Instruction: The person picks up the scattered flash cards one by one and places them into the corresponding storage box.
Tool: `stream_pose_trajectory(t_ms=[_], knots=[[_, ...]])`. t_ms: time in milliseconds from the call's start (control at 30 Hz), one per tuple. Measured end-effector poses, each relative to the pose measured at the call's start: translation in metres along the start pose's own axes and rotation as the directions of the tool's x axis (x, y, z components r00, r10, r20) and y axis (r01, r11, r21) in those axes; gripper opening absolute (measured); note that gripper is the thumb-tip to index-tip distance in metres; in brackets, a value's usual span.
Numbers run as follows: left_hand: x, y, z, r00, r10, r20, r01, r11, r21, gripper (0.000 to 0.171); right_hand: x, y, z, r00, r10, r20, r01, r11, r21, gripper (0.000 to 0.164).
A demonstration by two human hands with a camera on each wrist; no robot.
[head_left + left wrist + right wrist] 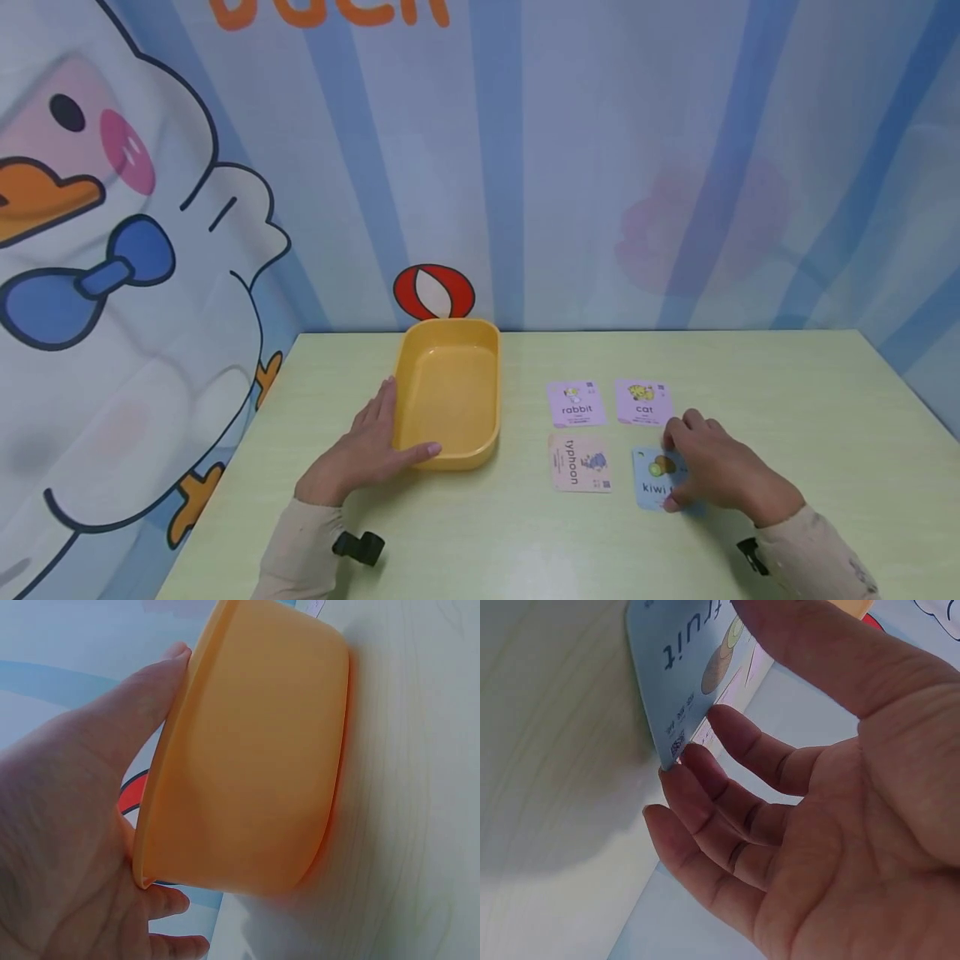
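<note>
My right hand (720,471) has its fingers and thumb on opposite edges of a blue kiwi fruit card (646,493). The right wrist view shows the fingertips at the edge of this card (686,660); whether it is off the table cannot be told. Left of it lies a pink typhoon card (581,463), and behind are the purple rabbit card (577,404) and cat card (644,402). My left hand (363,458) rests against the near left corner of a yellow tray (450,392), thumb along the near rim, fingers extended along the left side.
The pale table (517,542) ends at a blue striped backdrop (570,167) with a big duck picture (150,333) on the left. The tray stands near the table's far edge.
</note>
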State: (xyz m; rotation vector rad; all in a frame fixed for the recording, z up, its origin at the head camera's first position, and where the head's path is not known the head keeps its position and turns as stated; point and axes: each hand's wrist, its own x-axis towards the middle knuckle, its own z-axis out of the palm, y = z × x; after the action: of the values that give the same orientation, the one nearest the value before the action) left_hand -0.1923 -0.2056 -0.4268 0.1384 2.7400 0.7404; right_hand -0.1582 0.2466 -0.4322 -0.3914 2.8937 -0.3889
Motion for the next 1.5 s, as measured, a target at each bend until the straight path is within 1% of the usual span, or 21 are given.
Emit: stream_pose_trajectory(t_ms=[267,467,733,967,1267,1500], knots=[[-0.0001,-0.0013,-0.0004,1.0,0.02,-0.006,-0.02,1.0,0.01,0.132,-0.0007,-0.0014,-0.0029,1.0,-0.004,0.013,0.004,1.0,-0.005,0.066],[-0.0014,-0.0003,-0.0004,1.0,0.007,-0.001,-0.007,1.0,-0.007,0.132,-0.0007,-0.0011,-0.001,1.0,0.003,0.01,-0.003,1.0,-0.004,0.068],[-0.0017,0.0005,-0.0011,1.0,0.03,-0.002,-0.03,1.0,0.0,0.13,0.0009,0.0001,-0.0001,1.0,0.008,0.018,-0.009,0.999,0.047,0.066],[-0.0005,0.0004,0.0,1.0,0.014,0.001,-0.014,1.0,-0.012,0.131,0.0015,-0.0009,0.0001,1.0,-0.005,0.013,0.004,0.999,0.042,0.065],[0.0014,-0.0024,0.0026,1.0,0.006,-0.005,-0.006,1.0,-0.012,0.133,0.0034,-0.0022,0.0002,0.999,0.027,0.042,-0.029,0.998,0.048,0.066],[0.0009,-0.0014,0.0016,1.0,0.007,-0.006,-0.007,1.0,-0.014,0.132,0.0023,-0.0022,-0.0014,1.0,0.015,0.027,-0.015,1.0,0.019,0.065]])
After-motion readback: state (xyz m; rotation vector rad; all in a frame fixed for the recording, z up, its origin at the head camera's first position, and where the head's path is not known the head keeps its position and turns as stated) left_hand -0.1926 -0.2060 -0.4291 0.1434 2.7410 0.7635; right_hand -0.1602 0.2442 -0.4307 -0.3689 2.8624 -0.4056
